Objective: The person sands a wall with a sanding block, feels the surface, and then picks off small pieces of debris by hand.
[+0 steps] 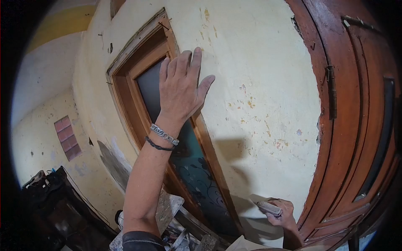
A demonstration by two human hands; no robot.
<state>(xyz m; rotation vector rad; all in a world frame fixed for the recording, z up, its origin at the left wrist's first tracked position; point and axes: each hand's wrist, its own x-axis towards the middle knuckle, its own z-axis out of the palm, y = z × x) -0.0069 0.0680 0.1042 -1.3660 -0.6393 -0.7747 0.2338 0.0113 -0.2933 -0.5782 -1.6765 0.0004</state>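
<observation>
My left hand [180, 85] is raised in front of the cream wall [268, 54], fingers stretched and thumb out to the right, with nothing in it. It overlaps the right side of the wooden door frame [171, 42] in this view. A silver chain and a dark cord circle that wrist. Low on the right, my right hand [284, 211] is closed around a worn, grey, block-shaped hand tool [269, 208], held close to the wall. Its exact kind I cannot tell. Chipped yellowish paint spots [251, 102] mark the wall between the hands.
A brown panelled door [351, 125] with a hinge stands at the right. The left door [197, 180] has patterned dark glass. Nails stick out of its frame. Below my left arm are dusty boards [169, 209], and a dark piece of furniture [54, 209] stands at lower left.
</observation>
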